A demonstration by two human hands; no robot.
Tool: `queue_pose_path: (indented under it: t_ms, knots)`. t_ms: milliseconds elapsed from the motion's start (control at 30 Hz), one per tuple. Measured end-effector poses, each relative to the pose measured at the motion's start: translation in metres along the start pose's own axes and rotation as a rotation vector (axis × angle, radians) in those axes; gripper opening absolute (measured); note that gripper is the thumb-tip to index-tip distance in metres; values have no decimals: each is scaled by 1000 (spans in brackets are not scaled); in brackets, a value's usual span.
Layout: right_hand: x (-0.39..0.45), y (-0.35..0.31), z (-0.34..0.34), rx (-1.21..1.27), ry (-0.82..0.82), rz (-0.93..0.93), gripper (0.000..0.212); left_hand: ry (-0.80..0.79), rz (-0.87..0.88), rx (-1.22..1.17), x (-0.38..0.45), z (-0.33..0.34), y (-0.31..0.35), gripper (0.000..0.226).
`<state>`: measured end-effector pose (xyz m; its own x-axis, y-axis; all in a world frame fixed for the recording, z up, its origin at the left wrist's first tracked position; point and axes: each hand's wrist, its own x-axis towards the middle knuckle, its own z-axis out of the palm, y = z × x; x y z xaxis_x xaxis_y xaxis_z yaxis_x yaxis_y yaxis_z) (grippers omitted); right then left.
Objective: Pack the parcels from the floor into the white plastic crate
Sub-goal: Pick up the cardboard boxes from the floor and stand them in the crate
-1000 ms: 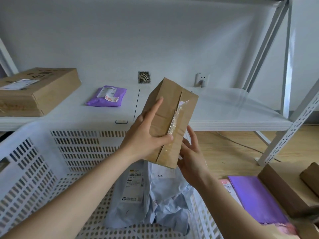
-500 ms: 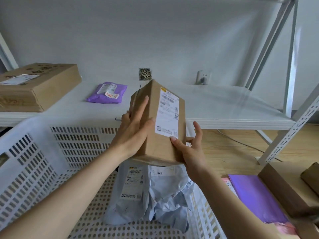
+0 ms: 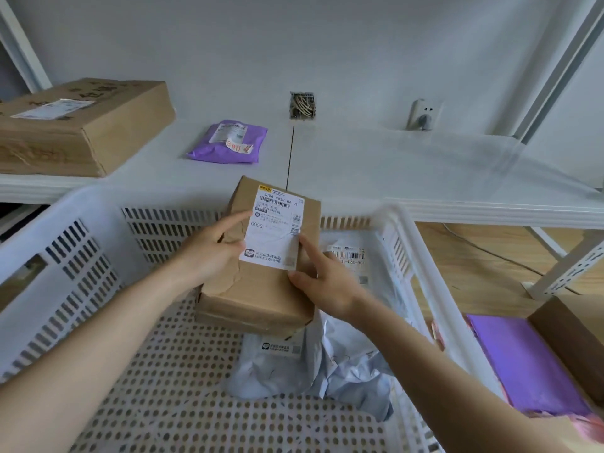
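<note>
While both hands bear on it, the brown cardboard parcel box with the white shipping label (image 3: 261,273) sits inside the white perforated plastic crate (image 3: 65,256), label face up, its near end on the crate floor or just above it; I cannot tell which. My left hand (image 3: 212,253) lies on the box's left side, fingers nearly straight, the fingertips (image 3: 243,217) reaching the label's left edge. My right hand (image 3: 323,282) rests at the box's right edge, forefinger stretched along the label's right margin, thumb pressed near the label's lower corner. Neither hand wraps the box; both lie fairly flat against it.

Under the box and to its right in the crate: two pale blue-grey plastic mailer bags (image 3: 327,364), crumpled, printed labels showing.

Beyond the crate, on the white shelf board (image 3: 425,178): a large flat brown cardboard carton (image 3: 81,132) to the far left, and a small purple plastic mailer bag (image 3: 228,142) nearer the middle.

Right of the crate, on the wooden floor (image 3: 483,256): a purple flat mailer (image 3: 523,364), touching another brown cardboard box (image 3: 572,328) at the picture's edge
</note>
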<state>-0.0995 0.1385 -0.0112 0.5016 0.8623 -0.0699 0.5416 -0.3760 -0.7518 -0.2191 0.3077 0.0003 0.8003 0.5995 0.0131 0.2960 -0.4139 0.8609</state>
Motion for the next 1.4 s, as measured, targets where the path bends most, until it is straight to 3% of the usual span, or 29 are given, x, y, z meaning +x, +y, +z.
queue_pose_path:
  t_ms: [167, 333, 633, 833, 1033, 1300, 1400]
  knots:
    - [18, 17, 19, -465, -88, 60, 64, -100, -213, -121, -4, 9, -38, 54]
    - [23, 51, 15, -660, -163, 125, 65, -171, -245, -53, -1, 54, -61, 56]
    - [27, 74, 20, -684, -173, 143, 73, -177, -276, 168, 12, 75, -89, 56]
    - [23, 69, 18, -644, -170, 133, 66, -188, -250, 231, 10, 64, -82, 62]
    - [3, 51, -5, -637, -47, 38, 58, 2, -225, 478, 10, 44, -59, 54]
    - [-37, 46, -58, -689, 195, 10, 35, -6, -191, 642, 16, 70, 2, 38]
    - [-56, 55, -91, -701, 296, 1, 31, 6, -139, 652, 15, 88, 32, 20]
